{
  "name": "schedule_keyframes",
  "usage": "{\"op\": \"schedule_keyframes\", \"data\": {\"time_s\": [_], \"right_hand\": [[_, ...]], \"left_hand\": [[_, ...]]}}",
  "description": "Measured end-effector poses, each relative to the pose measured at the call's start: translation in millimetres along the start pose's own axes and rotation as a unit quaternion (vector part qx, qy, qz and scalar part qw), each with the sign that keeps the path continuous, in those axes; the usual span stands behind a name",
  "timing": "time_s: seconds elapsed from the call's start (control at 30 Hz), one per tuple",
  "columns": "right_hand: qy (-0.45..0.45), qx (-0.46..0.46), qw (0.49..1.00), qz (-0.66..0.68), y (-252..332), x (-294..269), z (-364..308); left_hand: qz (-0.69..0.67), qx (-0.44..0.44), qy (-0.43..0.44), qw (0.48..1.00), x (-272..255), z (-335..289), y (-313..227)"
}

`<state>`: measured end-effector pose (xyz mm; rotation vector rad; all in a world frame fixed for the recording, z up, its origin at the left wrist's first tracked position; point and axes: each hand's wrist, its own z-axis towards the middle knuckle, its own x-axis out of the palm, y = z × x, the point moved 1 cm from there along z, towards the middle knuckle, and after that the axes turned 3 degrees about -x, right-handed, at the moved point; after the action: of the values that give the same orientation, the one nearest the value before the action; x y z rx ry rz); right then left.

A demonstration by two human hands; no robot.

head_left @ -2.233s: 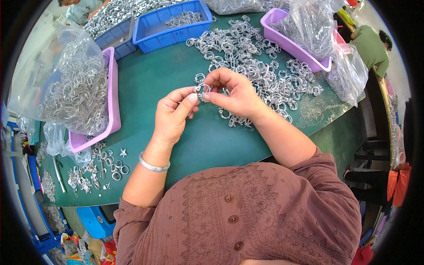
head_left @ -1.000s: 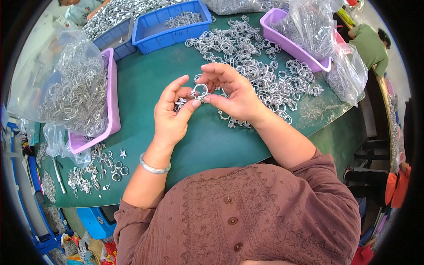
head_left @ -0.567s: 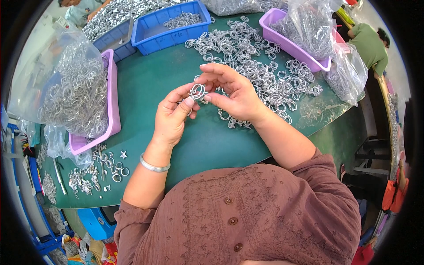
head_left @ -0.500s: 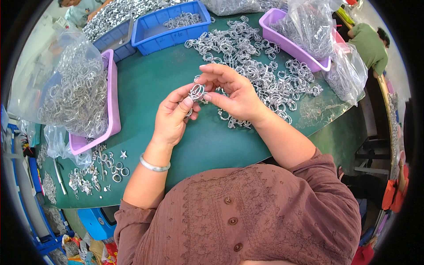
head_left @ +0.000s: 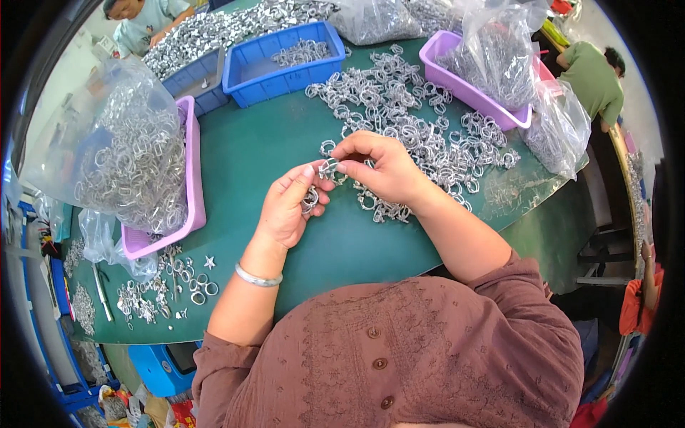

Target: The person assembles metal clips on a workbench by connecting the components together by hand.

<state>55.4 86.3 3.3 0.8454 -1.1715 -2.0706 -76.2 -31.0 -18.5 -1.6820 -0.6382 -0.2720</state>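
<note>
Over the green table my two hands meet at a silver metal ring. My left hand pinches its near side between thumb and fingertips, while more silver rings sit in the curl of its lower fingers. Thumb and forefinger of my right hand close on the other side of the same ring. Just behind and to the right of my hands spreads a loose pile of silver rings. How many rings my left hand holds is hard to make out.
Left stands a lilac basket with a clear bag of rings. Sorted rings and a star piece lie near it. A blue bin and another lilac basket stand at the back. Two other people work farther off.
Both hands have come lower in the picture. My right hand's fingers, raised and spread before, have closed onto the ring. The view has shifted slightly.
</note>
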Motion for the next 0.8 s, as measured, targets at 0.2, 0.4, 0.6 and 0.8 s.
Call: {"op": "schedule_keyframes", "data": {"time_s": [0.2, 0.4, 0.6, 0.8], "right_hand": [[0.065, 0.046, 0.977, -0.198, 10, -24, 78], [-0.174, 0.004, 0.965, -0.196, 2, -51, 170], [0.222, -0.023, 0.891, -0.396, -13, -10, 114], [0.369, 0.005, 0.806, -0.462, -30, -3, 82]], "left_hand": [[-0.076, 0.030, -0.112, 0.990, -15, 1, -5], [-0.091, 0.050, -0.089, 0.991, -15, 7, -6], [-0.093, 0.064, -0.145, 0.983, -23, -1, -11], [-0.089, 0.057, -0.132, 0.986, -18, 3, -9]]}}
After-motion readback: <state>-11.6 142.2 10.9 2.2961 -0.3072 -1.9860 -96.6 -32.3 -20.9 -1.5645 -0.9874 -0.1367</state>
